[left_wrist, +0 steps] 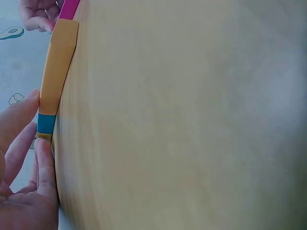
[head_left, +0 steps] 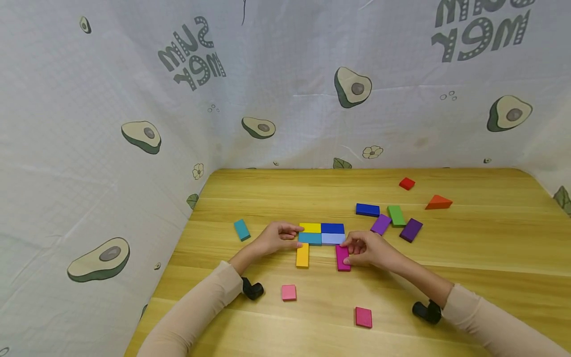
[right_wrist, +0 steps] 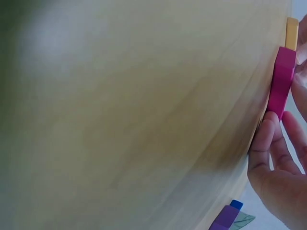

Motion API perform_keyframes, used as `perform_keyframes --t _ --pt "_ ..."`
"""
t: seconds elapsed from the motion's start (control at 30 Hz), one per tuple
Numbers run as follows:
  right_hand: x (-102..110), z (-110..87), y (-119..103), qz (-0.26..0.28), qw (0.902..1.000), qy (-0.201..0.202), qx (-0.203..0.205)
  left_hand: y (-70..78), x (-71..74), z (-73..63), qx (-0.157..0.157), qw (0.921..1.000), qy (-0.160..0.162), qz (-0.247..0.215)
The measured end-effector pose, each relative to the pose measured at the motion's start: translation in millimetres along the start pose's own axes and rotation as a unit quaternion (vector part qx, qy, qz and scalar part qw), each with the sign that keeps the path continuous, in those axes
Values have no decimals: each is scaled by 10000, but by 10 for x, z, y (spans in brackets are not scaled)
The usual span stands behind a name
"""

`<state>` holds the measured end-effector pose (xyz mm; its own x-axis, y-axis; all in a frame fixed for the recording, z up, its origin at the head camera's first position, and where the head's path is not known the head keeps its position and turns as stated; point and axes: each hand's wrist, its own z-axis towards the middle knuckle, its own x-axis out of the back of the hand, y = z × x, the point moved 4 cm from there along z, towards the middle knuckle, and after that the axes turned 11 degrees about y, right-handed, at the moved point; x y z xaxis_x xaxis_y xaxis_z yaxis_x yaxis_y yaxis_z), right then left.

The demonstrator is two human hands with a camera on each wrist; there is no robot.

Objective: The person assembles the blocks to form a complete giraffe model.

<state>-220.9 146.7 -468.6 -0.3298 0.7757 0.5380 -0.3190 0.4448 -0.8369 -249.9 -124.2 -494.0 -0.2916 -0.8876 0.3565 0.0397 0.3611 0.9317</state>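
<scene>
Prob. abt. half done: 4-block rect. (head_left: 315, 239) joined, R hand (head_left: 371, 249) pinching magenta rect. block (head_left: 342, 259), L hand (head_left: 273, 237), fingers apart, at yellow rect. block (head_left: 311, 228), loose blocks (head_left: 396, 216) toward table's (head_left: 267, 198) far-right corner.

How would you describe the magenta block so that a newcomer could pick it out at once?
On the wooden table, find the rectangle of four blocks. In the head view, the magenta block extends downward from its right end, touched by the right hand. Its colour sets it apart from the orange-yellow block below the left end.
</scene>
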Motion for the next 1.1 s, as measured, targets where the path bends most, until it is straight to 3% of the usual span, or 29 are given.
perform_keyframes --t 0.83,1.1 --pt "-11 12 15 20 9999 84 -60 -38 -4 13 -25 9999 -8 -117" --pt "1 57 72 108 9985 427 -332 -56 4 21 -19 9999 -51 -122"
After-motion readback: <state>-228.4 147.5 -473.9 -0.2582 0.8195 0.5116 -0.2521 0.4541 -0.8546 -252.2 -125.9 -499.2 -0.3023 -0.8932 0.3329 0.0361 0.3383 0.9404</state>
